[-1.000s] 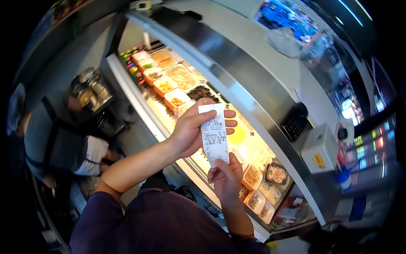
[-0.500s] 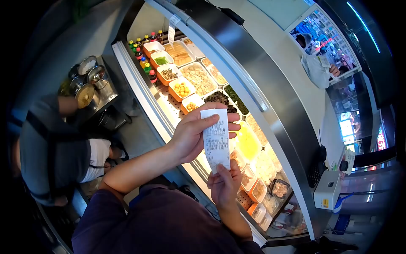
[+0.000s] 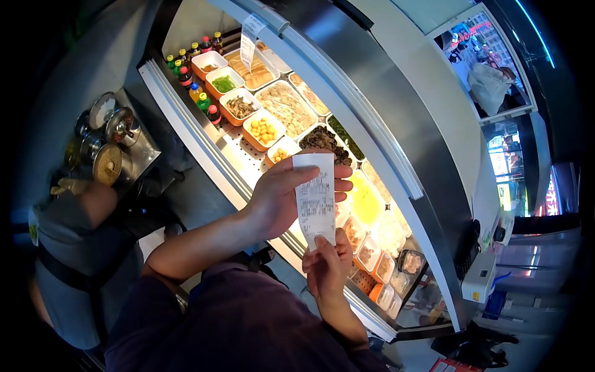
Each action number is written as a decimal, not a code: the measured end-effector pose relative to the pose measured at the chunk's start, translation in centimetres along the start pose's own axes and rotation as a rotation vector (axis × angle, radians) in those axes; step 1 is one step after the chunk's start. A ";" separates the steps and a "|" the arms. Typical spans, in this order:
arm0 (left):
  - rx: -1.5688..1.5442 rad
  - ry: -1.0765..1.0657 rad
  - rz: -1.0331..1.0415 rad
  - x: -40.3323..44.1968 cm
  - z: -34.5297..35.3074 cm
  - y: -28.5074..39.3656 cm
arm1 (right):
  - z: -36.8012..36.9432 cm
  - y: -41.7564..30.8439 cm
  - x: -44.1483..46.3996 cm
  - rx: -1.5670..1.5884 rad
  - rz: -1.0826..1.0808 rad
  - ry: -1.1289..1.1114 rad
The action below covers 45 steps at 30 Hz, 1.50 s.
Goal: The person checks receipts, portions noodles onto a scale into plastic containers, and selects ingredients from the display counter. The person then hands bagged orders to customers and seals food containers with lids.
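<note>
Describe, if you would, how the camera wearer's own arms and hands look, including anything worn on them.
The left hand and right hand are ungloved, with no ring or watch visible. The forearms are bare. The left sleeve is short, dark purple and plain, matching the shirt; little of the right sleeve shows.

Window (image 3: pixel 480 38): bright colours out there, upper right!
Light strip (image 3: pixel 538 30): glowing blue, top right!
Wall (image 3: pixel 127 46): grey, upper left!

the receipt (image 3: pixel 317 201) is smooth, matt paper; the long panel (image 3: pixel 387 87) is glossy metal; the shirt (image 3: pixel 260 316) is matt cloth; the bag (image 3: pixel 488 87) looks like crinkled plastic.
</note>
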<state>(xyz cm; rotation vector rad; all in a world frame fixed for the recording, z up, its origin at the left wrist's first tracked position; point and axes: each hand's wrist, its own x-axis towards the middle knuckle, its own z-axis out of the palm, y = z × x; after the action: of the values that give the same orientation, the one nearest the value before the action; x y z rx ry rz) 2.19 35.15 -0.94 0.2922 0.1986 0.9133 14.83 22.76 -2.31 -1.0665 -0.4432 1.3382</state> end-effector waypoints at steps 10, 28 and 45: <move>0.149 0.143 -0.205 -2.4 -2.1 -2.5 | 0.3 2.2 1.6 -0.114 -0.118 -0.001; 0.010 -0.024 -0.068 -0.4 -6.9 0.0 | 1.5 4.3 4.3 -0.233 -0.169 -0.122; 0.690 0.166 -0.098 7.5 -9.8 14.6 | 3.3 8.0 11.0 -0.461 -0.032 -0.211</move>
<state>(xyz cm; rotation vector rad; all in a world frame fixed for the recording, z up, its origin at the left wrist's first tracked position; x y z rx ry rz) -7.08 51.12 -5.67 0.8371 0.6793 0.7473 10.31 33.20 -10.58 -1.2881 -0.9562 1.3589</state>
